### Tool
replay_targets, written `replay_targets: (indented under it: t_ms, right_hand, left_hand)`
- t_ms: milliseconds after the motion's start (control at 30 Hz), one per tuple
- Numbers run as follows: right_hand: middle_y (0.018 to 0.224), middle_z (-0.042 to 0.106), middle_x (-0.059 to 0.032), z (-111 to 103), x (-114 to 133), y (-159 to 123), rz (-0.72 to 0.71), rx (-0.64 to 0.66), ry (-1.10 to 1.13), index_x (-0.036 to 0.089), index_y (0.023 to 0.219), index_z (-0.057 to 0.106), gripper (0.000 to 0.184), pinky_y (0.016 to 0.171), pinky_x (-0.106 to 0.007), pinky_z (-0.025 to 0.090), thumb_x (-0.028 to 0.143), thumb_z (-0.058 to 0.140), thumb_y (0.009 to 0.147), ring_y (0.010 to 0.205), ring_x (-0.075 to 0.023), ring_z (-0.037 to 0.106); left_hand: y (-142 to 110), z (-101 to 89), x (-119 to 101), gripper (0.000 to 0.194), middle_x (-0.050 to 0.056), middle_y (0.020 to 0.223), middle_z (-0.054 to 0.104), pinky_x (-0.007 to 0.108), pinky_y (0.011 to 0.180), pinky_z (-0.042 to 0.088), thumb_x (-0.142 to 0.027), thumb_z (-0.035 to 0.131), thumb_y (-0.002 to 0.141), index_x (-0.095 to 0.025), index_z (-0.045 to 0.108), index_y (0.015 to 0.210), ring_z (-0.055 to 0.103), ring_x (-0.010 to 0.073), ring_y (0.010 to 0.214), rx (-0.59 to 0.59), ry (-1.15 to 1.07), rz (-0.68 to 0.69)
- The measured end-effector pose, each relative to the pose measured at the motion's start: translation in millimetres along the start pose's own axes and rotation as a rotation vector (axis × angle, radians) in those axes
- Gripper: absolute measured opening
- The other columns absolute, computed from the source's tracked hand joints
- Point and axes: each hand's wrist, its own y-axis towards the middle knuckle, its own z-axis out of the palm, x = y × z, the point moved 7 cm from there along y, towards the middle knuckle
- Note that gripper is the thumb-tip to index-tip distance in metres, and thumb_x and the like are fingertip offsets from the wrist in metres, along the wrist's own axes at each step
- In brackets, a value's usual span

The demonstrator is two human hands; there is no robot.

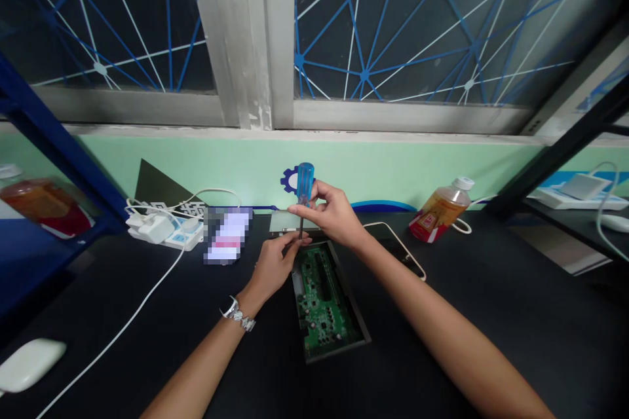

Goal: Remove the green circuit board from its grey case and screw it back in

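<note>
A screwdriver (305, 178) with a clear blue handle stands nearly upright, its shaft pointing down. My right hand (337, 213) is closed on the lower part of its handle. My left hand (276, 266) pinches around the lower end of the shaft, at the far edge of a metal case; the fingers cover the tip and whatever it touches. Inside the open case (362, 334) lies a green circuit board (319, 304) with dark slots and small components. The case rests flat on the black table, slightly turned.
Behind the hands lies a flat pale panel (280, 222). A phone (228, 236) and a white power strip (189, 236) with cables are at left. To the right are a dark device with a white cable (417, 265) and a drink bottle (439, 209). A white mouse (32, 363) sits front left.
</note>
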Motion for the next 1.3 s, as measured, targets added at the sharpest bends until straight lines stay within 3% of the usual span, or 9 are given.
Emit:
replay_targets:
  t_ms: [100, 233, 333, 500, 633, 933, 1000, 1133, 1300]
  right_hand:
    - [0.073, 0.051, 0.0028, -2.2, 3.5, -0.5, -0.012, 0.004, -0.048, 0.022, 0.078, 0.052, 0.038, 0.055, -0.025, 0.036, 0.051, 0.076, 0.074, 0.063, -0.0118, 0.045]
    - [0.075, 0.055, 0.0005, -1.3, 8.1, -1.8, -0.009, 0.211, -0.066, 0.022, 0.089, 0.063, 0.029, 0.054, -0.026, 0.036, 0.05, 0.067, 0.083, 0.062, -0.0131, 0.045]
    - [0.076, 0.056, -0.0005, -1.9, 8.9, -1.8, 0.003, 0.304, -0.059, 0.022, 0.087, 0.067, 0.027, 0.051, -0.025, 0.033, 0.048, 0.061, 0.088, 0.061, -0.0125, 0.044]
    - [0.077, 0.051, 0.0009, -2.1, 10.7, 0.8, -0.06, 0.264, -0.041, 0.02, 0.08, 0.063, 0.027, 0.051, -0.025, 0.03, 0.046, 0.065, 0.087, 0.064, -0.0111, 0.041]
    - [0.075, 0.048, 0.0019, -1.9, 6.0, 2.0, -0.076, 0.207, 0.007, 0.02, 0.082, 0.06, 0.028, 0.053, -0.025, 0.032, 0.047, 0.07, 0.082, 0.065, -0.0117, 0.041]
    - [0.074, 0.047, 0.0024, -1.3, 0.1, 2.0, -0.071, 0.11, -0.007, 0.022, 0.084, 0.057, 0.031, 0.057, -0.025, 0.035, 0.048, 0.074, 0.078, 0.067, -0.0127, 0.043]
    - [0.071, 0.046, 0.0031, -1.6, -0.9, 0.9, -0.068, 0.087, -0.039, 0.022, 0.085, 0.057, 0.03, 0.056, -0.026, 0.035, 0.048, 0.072, 0.079, 0.064, -0.0125, 0.044]
    - [0.061, 0.046, 0.0054, -1.9, -7.3, -2.2, -0.004, 0.095, -0.044, 0.024, 0.094, 0.054, 0.026, 0.055, -0.028, 0.04, 0.048, 0.064, 0.087, 0.055, -0.0123, 0.049]
    - [0.083, 0.065, -0.0009, -3.1, -0.8, -6.9, -0.011, 0.091, 0.031, 0.025, 0.096, 0.045, 0.025, 0.057, -0.031, 0.048, 0.048, 0.054, 0.094, 0.062, -0.0146, 0.064]
  left_hand:
    - [-0.7, 0.7, 0.7, 0.026, 0.007, 0.107, 0.077, 0.037, 0.092, 0.054, -0.028, 0.051, 0.098, -0.021, 0.07, 0.113, 0.072, 0.0234, 0.1, 0.008, -0.001, -0.001]
    - [-1.0, 0.2, 0.2, 0.025, 0.007, 0.105, 0.077, 0.037, 0.092, 0.053, -0.029, 0.05, 0.098, -0.021, 0.07, 0.111, 0.072, 0.0233, 0.1, 0.015, 0.002, 0.007]
    - [-0.4, -1.0, -0.6, 0.025, 0.006, 0.104, 0.077, 0.036, 0.092, 0.053, -0.029, 0.048, 0.098, -0.021, 0.069, 0.11, 0.071, 0.0223, 0.1, 0.032, 0.02, 0.007]
    - [-0.4, -8.5, -6.1, 0.023, 0.007, 0.112, 0.07, 0.035, 0.09, 0.052, -0.02, 0.059, 0.09, -0.022, 0.066, 0.113, 0.067, 0.0217, 0.101, 0.044, 0.231, 0.117]
    - [-2.6, -8.9, 1.9, 0.021, 0.007, 0.103, 0.07, 0.036, 0.087, 0.051, -0.015, 0.056, 0.091, -0.022, 0.07, 0.104, 0.067, 0.0227, 0.095, 0.137, 0.414, 0.106]
    - [-4.5, -5.1, 0.6, 0.026, 0.008, 0.1, 0.072, 0.035, 0.085, 0.052, -0.014, 0.05, 0.093, -0.023, 0.073, 0.105, 0.069, 0.0236, 0.093, 0.136, 0.497, 0.122]
    - [-2.7, -14.3, -2.9, 0.022, 0.008, 0.101, 0.071, 0.036, 0.085, 0.052, -0.018, 0.054, 0.092, -0.022, 0.071, 0.107, 0.068, 0.0246, 0.094, 0.116, 0.537, 0.114]
    - [-1.0, -52.1, -5.0, 0.015, 0.006, 0.093, 0.068, 0.034, 0.077, 0.05, -0.023, 0.055, 0.09, -0.022, 0.068, 0.096, 0.066, 0.0227, 0.085, 0.092, 0.615, 0.079]
    - [-9.4, -83.2, 24.7, 0.011, 0.004, 0.086, 0.068, 0.031, 0.07, 0.047, -0.024, 0.063, 0.077, -0.023, 0.069, 0.085, 0.064, 0.0218, 0.078, 0.227, 0.656, -0.055]
